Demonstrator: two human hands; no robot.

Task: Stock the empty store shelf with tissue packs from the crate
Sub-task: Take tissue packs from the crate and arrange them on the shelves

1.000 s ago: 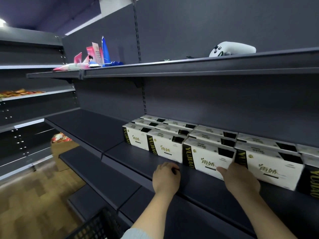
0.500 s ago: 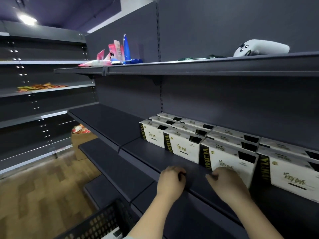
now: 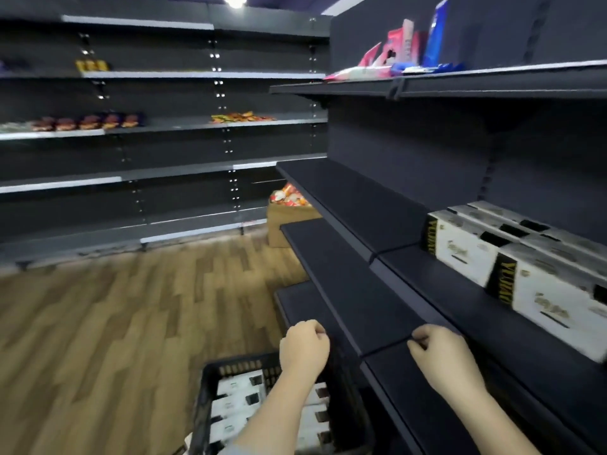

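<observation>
A black plastic crate (image 3: 209, 385) stands on the floor at the bottom, with several white tissue packs (image 3: 234, 403) inside. My left hand (image 3: 303, 348) hovers over the crate's far rim, fingers curled, holding nothing. My right hand (image 3: 441, 354) is over the front edge of a lower dark shelf board (image 3: 354, 290), also curled and empty. On the middle shelf (image 3: 358, 198) at the right, several white tissue packs (image 3: 460, 249) with black-and-gold ends stand in rows, blurred. The left part of that shelf is bare.
A cardboard box (image 3: 284, 224) of snack packets sits on the wooden floor (image 3: 115, 307) by the shelf's far end. Pink and blue packages (image 3: 405, 50) lie on the top shelf. Dark wall shelving (image 3: 164, 126) with a few goods runs along the left.
My view has swung left and down, away from the stocked packs. Both hands have drawn back from the shelf edge, the left one now over the crate.
</observation>
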